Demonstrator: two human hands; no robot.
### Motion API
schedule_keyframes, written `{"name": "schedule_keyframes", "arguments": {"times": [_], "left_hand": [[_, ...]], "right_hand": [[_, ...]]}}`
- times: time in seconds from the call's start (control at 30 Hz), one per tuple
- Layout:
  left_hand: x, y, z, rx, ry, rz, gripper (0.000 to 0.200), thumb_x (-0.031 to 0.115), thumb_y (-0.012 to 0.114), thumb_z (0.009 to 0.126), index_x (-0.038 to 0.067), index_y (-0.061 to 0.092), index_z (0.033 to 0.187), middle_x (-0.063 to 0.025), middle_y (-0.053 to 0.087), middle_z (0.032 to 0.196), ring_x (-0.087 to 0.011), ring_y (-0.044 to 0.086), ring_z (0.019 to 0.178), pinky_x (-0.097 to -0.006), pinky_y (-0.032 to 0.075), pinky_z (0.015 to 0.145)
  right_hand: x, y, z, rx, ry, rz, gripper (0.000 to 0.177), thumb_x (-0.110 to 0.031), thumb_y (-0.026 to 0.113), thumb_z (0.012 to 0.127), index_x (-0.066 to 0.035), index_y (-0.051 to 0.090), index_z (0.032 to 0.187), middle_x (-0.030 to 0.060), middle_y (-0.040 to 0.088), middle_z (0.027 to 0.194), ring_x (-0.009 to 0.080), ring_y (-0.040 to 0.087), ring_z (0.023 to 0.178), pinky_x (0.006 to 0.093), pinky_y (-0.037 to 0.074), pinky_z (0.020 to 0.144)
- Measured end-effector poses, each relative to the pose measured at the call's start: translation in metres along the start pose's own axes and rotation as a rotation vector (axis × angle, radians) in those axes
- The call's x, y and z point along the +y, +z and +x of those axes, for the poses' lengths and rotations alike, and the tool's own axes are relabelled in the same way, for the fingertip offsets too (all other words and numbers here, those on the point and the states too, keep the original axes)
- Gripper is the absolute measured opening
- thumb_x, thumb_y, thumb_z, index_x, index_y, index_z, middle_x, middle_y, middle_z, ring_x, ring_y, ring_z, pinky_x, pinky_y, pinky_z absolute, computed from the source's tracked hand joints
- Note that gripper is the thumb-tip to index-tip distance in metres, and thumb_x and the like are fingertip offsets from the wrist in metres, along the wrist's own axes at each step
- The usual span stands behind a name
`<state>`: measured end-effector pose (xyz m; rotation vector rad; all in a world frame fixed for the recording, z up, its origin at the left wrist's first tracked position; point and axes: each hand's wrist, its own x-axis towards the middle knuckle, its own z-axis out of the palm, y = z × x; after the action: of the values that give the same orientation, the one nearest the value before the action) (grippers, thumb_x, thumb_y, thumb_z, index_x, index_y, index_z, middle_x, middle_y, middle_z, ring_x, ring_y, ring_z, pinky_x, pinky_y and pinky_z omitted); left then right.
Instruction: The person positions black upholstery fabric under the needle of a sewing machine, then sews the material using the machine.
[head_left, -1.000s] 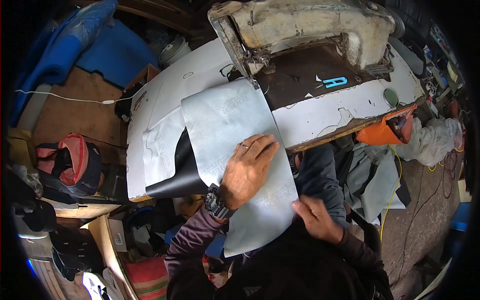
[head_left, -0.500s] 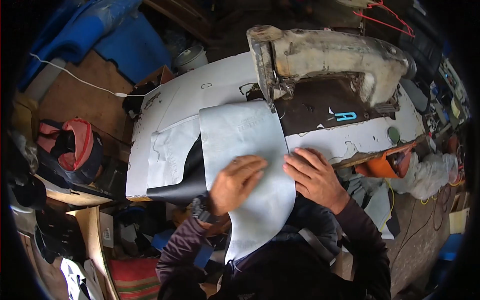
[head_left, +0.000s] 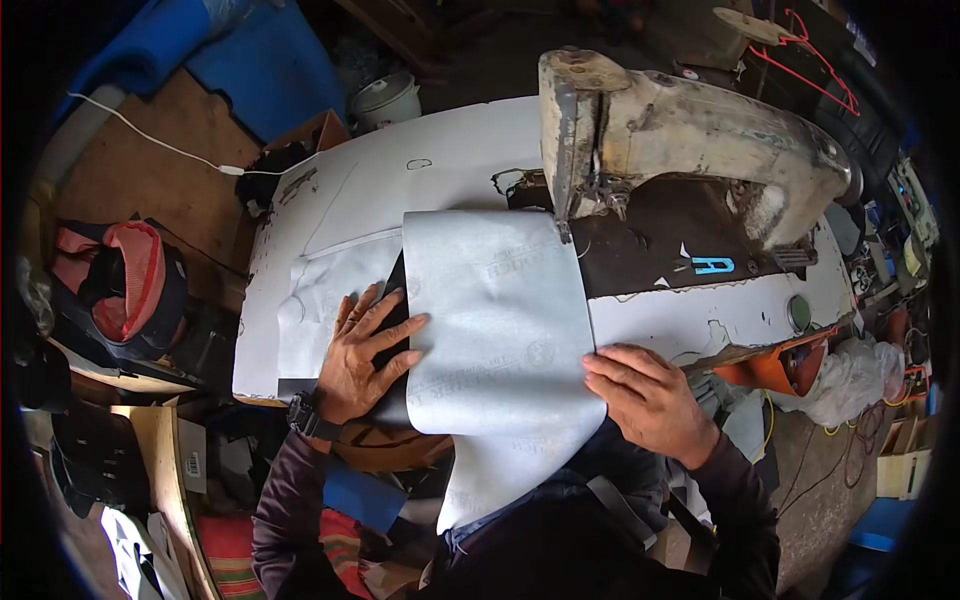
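A pale leatherette sheet [head_left: 495,300] with faint printed lettering lies beside the sewing machine's needle area, its upper right edge by the presser foot. Its lower part hangs over the table's front edge toward my lap. My left hand [head_left: 362,360] is spread flat on the left, fingertips touching the sheet's left edge and resting over a second pale piece [head_left: 310,320] with black material showing beside it. My right hand [head_left: 645,395] has its fingers together over the sheet's right edge, pinching it; the thumb is hidden. The worn sewing machine [head_left: 690,130] stands behind, to the right.
A blue cutter [head_left: 712,265] and a small round tin [head_left: 798,313] lie on the white tabletop [head_left: 460,140] to the right. An orange piece [head_left: 775,370] hangs under the front edge. A red-and-black bag [head_left: 125,285] sits left, and a white bucket [head_left: 387,103] stands behind.
My left hand has moved off the sheet's middle to its left side and spread out. My right hand has slid down the right edge. The sheet now shows a fold across its lower part.
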<state>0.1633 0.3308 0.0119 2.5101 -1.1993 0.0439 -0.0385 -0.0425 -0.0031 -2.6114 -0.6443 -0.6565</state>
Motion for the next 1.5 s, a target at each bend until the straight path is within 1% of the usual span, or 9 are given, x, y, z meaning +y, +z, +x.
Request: {"name": "schedule_keyframes", "arguments": {"times": [0.2, 0.4, 0.83, 0.97, 1.1, 1.23, 1.27, 1.37, 1.5], "left_hand": [[-0.007, 0.000, 0.007, -0.017, -0.003, -0.019, 0.054, 0.061, 0.064, 0.103, 0.028, 0.073, 0.144, -0.0168, 0.049, 0.167, -0.0450, 0.034, 0.160, -0.0626, 0.014, 0.133], [-0.009, 0.000, 0.009, -0.011, -0.006, -0.008, 0.054, 0.062, 0.064, 0.103, 0.027, 0.073, 0.144, -0.0176, 0.050, 0.166, -0.0457, 0.035, 0.160, -0.0626, 0.015, 0.133], [-0.024, 0.003, 0.035, 0.009, -0.014, -0.024, 0.054, 0.061, 0.064, 0.103, 0.029, 0.071, 0.146, -0.0153, 0.050, 0.167, -0.0434, 0.032, 0.162, -0.0617, 0.014, 0.134], [-0.030, 0.003, 0.046, 0.008, -0.025, -0.023, 0.053, 0.059, 0.064, 0.104, 0.029, 0.070, 0.147, -0.0141, 0.049, 0.168, -0.0431, 0.031, 0.162, -0.0619, 0.013, 0.134], [-0.035, 0.002, 0.058, -0.008, -0.053, -0.020, 0.054, 0.060, 0.065, 0.104, 0.030, 0.069, 0.148, -0.0131, 0.048, 0.169, -0.0428, 0.030, 0.163, -0.0627, 0.012, 0.134], [-0.043, 0.003, 0.070, -0.016, -0.073, -0.008, 0.056, 0.064, 0.060, 0.104, 0.031, 0.068, 0.149, -0.0135, 0.047, 0.169, -0.0426, 0.028, 0.163, -0.0637, 0.010, 0.134], [-0.044, 0.002, 0.073, -0.026, -0.083, 0.007, 0.056, 0.064, 0.058, 0.105, 0.031, 0.068, 0.149, -0.0141, 0.047, 0.169, -0.0432, 0.028, 0.163, -0.0641, 0.010, 0.134], [-0.047, 0.002, 0.083, -0.020, -0.078, 0.025, 0.054, 0.057, 0.059, 0.107, 0.025, 0.068, 0.150, -0.0163, 0.048, 0.168, -0.0431, 0.029, 0.163, -0.0637, 0.012, 0.133], [-0.062, 0.004, 0.095, -0.006, -0.052, 0.028, 0.056, 0.061, 0.057, 0.107, 0.026, 0.068, 0.150, -0.0167, 0.049, 0.168, -0.0432, 0.029, 0.163, -0.0644, 0.011, 0.133]], "right_hand": [[0.007, -0.001, 0.003, -0.029, -0.009, 0.035, 0.023, -0.008, 0.081, 0.087, -0.002, 0.077, 0.109, 0.0052, 0.073, 0.132, 0.0235, 0.066, 0.124, 0.0412, 0.060, 0.104], [0.008, -0.003, 0.009, -0.069, 0.009, -0.032, 0.020, -0.009, 0.079, 0.089, -0.002, 0.077, 0.108, 0.0046, 0.073, 0.130, 0.0237, 0.066, 0.122, 0.0404, 0.060, 0.103], [0.036, -0.003, 0.033, -0.086, -0.003, -0.048, 0.028, -0.008, 0.080, 0.084, -0.003, 0.078, 0.112, 0.0026, 0.073, 0.130, 0.0218, 0.065, 0.115, 0.0379, 0.060, 0.097], [0.046, -0.001, 0.043, -0.075, 0.000, -0.022, 0.028, -0.006, 0.080, 0.082, -0.001, 0.079, 0.110, 0.0043, 0.075, 0.128, 0.0212, 0.065, 0.115, 0.0379, 0.060, 0.094], [0.053, -0.001, 0.055, -0.074, 0.021, -0.008, 0.026, -0.005, 0.079, 0.085, 0.001, 0.079, 0.110, 0.0060, 0.078, 0.125, 0.0218, 0.067, 0.110, 0.0383, 0.060, 0.092], [0.062, 0.003, 0.065, -0.071, 0.013, -0.042, 0.024, -0.005, 0.078, 0.087, 0.002, 0.078, 0.109, 0.0074, 0.078, 0.124, 0.0226, 0.068, 0.108, 0.0378, 0.060, 0.091], [0.066, 0.004, 0.066, -0.067, 0.003, -0.043, 0.023, -0.005, 0.078, 0.087, 0.002, 0.078, 0.109, 0.0075, 0.079, 0.124, 0.0224, 0.068, 0.108, 0.0378, 0.060, 0.091], [0.074, 0.007, 0.073, -0.059, 0.008, -0.047, 0.023, -0.005, 0.078, 0.087, 0.002, 0.078, 0.110, 0.0080, 0.079, 0.124, 0.0223, 0.067, 0.107, 0.0377, 0.060, 0.091], [0.080, 0.011, 0.081, -0.054, 0.033, -0.044, 0.024, -0.004, 0.077, 0.087, 0.002, 0.077, 0.111, 0.0087, 0.079, 0.124, 0.0233, 0.067, 0.103, 0.0375, 0.060, 0.090]]}}
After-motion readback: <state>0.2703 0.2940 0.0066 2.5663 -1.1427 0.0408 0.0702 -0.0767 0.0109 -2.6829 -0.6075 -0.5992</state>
